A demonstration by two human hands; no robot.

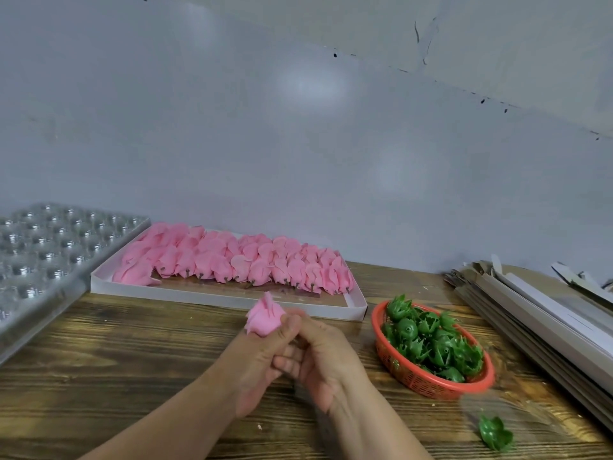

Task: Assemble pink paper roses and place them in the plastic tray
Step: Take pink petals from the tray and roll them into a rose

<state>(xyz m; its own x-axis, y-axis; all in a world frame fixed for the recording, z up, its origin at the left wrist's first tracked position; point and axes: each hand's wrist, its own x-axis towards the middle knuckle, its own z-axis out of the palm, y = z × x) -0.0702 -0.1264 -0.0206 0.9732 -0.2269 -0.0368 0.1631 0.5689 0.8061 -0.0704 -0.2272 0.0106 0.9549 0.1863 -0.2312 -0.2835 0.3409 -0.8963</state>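
Observation:
My left hand [262,356] grips a pink paper rose [264,316] from below, its bloom sticking up above the thumb. My right hand [323,360] is curled against the left hand at the rose's base; what its fingers hold is hidden. A white cardboard box [212,298] behind the hands holds rows of pink rose heads [238,258]. The clear plastic tray [49,254] with round cells lies at the far left. A red basket [421,380] of green plastic calyxes [434,343] stands to the right.
One loose green calyx [495,433] lies on the wooden table [116,360] at the front right. A stack of flat grey cardboard sheets [537,327] runs along the right edge. A pale wall closes the back.

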